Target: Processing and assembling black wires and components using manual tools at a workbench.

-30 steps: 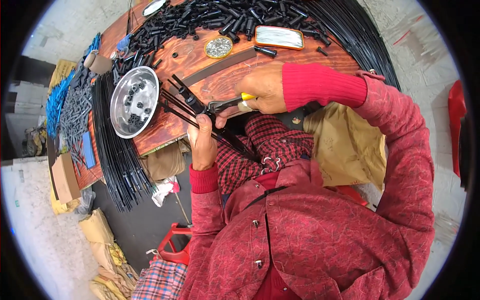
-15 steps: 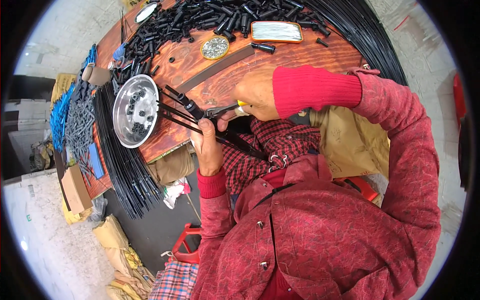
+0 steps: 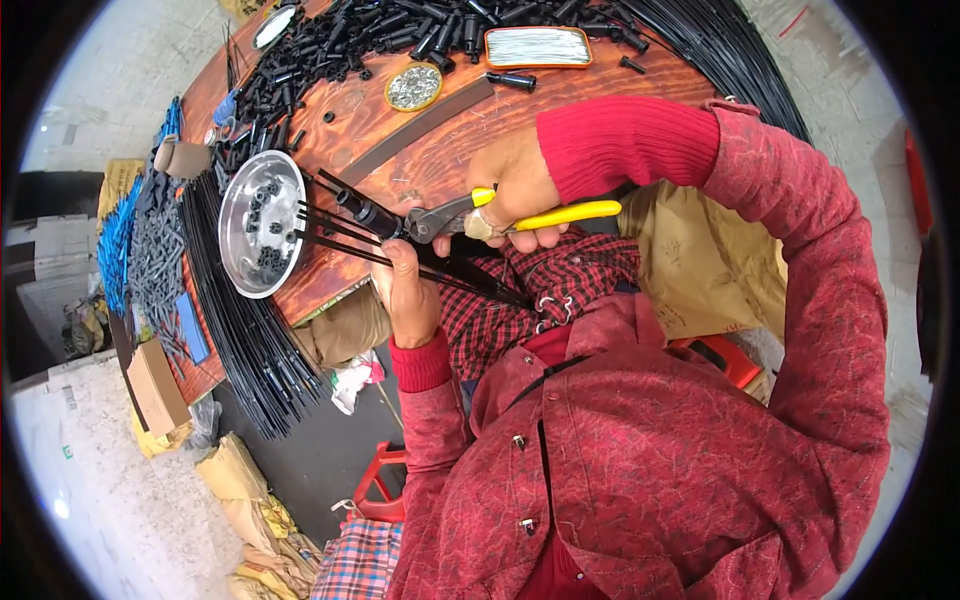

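Observation:
My left hand [image 3: 408, 295] is closed around several thin black rods [image 3: 345, 243] and a black tubular fitting [image 3: 370, 213], its thumb pressed along them. The rods run from the upper left down toward my lap. In my right hand [image 3: 515, 180] is a pair of pliers [image 3: 570, 215] with yellow handles, gripped from above. The dark jaws rest at the fitting's near end, beside my left thumb. Fingers partly hide the spot where jaws and fitting meet. Close on the left, a clear round bowl [image 3: 232, 225] tilts and holds small black parts.
Black tubular fittings [image 3: 430, 40] lie heaped along the table's far side. Nearer are a yellow-rimmed dish [image 3: 415, 87] of small metal pieces, a tray of thin wires [image 3: 540, 47] and a brown strip [image 3: 420, 128]. Long black rods [image 3: 235, 330] overhang the left edge.
My right hand has turned and shifted, so the yellow handles now show, pointing right, where they were mostly hidden. The left hand and rods moved slightly left in the picture.

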`<state>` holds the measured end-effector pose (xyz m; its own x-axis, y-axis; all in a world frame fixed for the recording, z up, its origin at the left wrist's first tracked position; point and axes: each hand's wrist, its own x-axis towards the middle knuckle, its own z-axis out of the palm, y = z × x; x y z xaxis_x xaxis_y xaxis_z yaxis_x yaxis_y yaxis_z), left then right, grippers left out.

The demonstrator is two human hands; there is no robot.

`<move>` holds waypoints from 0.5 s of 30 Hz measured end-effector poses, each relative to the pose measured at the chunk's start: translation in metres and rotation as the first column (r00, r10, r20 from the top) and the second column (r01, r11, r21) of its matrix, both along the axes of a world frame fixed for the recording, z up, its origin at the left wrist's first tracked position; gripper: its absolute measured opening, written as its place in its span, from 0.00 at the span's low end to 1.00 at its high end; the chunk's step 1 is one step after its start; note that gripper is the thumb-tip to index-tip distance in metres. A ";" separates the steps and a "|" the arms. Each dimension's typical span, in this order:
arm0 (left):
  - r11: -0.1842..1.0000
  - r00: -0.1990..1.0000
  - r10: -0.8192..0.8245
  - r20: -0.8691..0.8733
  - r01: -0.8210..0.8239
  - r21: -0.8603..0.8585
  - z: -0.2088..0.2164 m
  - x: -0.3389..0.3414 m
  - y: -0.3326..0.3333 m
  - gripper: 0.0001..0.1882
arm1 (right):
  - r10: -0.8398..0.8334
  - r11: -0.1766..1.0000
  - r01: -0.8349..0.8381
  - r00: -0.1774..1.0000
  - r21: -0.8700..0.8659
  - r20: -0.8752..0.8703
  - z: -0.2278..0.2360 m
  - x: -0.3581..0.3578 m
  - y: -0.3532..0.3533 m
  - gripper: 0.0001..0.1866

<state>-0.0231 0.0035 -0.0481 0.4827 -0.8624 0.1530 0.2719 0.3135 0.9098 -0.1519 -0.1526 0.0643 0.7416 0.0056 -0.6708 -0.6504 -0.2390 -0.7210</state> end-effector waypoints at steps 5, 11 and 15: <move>0.999 0.995 0.048 0.092 -0.048 0.000 -0.002 -0.006 0.003 0.26 | -0.040 0.998 0.043 0.997 -0.038 0.061 0.001 -0.010 0.007 0.13; 0.990 0.984 0.139 0.115 -0.137 -0.025 -0.006 -0.012 0.003 0.24 | -0.005 0.998 0.015 0.985 -0.061 0.170 -0.011 -0.010 0.007 0.13; 0.985 0.983 0.170 0.076 -0.171 0.004 -0.006 -0.014 0.007 0.24 | 0.100 0.987 -0.066 0.966 -0.148 0.237 -0.012 -0.006 0.007 0.15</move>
<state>-0.0366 0.0105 -0.0542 0.6100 -0.7703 0.1859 0.1457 0.3396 0.9292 -0.1582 -0.1453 0.0518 0.8829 -0.0061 -0.4696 -0.4339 -0.3928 -0.8108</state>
